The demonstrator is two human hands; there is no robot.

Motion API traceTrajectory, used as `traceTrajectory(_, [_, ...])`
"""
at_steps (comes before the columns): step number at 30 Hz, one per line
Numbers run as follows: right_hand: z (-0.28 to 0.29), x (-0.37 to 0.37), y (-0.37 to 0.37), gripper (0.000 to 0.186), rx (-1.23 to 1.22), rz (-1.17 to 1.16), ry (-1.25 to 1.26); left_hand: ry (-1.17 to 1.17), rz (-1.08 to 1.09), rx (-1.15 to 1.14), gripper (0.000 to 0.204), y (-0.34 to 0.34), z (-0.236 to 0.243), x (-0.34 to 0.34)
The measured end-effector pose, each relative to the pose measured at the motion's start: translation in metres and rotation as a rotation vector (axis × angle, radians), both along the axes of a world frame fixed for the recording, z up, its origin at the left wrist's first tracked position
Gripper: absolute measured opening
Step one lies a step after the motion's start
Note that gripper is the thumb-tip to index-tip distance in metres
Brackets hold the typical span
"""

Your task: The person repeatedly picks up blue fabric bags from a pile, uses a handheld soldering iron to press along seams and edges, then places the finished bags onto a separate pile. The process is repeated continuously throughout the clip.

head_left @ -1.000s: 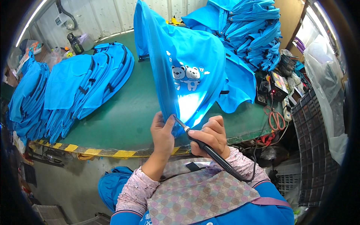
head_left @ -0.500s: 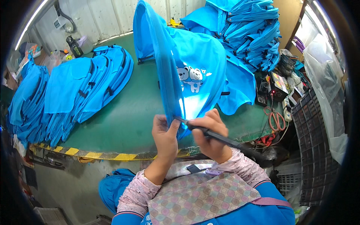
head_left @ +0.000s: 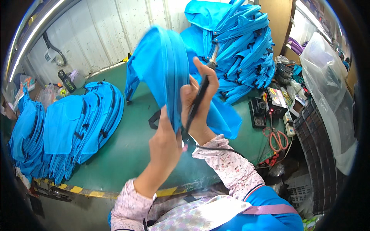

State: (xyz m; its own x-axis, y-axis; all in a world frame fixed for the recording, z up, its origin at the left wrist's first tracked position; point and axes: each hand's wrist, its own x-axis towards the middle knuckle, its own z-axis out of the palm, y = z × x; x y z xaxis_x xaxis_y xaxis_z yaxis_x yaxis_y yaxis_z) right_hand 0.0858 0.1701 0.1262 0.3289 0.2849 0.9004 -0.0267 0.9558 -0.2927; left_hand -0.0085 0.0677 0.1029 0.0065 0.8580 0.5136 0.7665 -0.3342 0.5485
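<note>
A blue fabric canopy (head_left: 173,73) with a stiff, seamed rim stands tilted over the green table in front of me. My left hand (head_left: 165,142) is closed on the lower end of that rim. In my right hand (head_left: 200,100) is a soldering iron (head_left: 198,96) with a black handle, its metal tip pointing up and away from me. A thin cord trails from the handle's low end over my right sleeve. The thumb and fingers of this hand also lie against the canopy's rim. A black strap (head_left: 154,120) hangs beside the canopy, left of my hands.
Stacks of folded blue canopies (head_left: 83,123) lie at the left, and a tall pile (head_left: 239,50) rises at the back right. Red-handled scissors (head_left: 275,139), a black power unit (head_left: 275,102) and a power strip (head_left: 289,124) sit at the right. Yellow-black tape marks the table edge (head_left: 96,193).
The canopy has turned, so its bear print no longer shows. My right hand has risen and swung the iron's tip from the rim to pointing upward. The view has shifted.
</note>
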Motion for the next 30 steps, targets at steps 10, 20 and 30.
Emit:
traceTrajectory(10, [-0.078, 0.128, -0.005, 0.049, -0.170, -0.362, -0.224, 0.270, -0.274, 0.732, 0.051, 0.351, 0.166, 0.088])
traceTrajectory(20, [-0.135, 0.148, -0.008, 0.055, -0.592, -0.285, -0.132, 0.235, -0.468, 0.356, 0.055, 0.484, 0.132, 0.272])
traceTrajectory(30, [-0.103, 0.139, -0.018, 0.045, -0.627, -0.309, -0.148, 0.481, -0.130, 0.650, 0.027, 0.296, 0.008, -0.062])
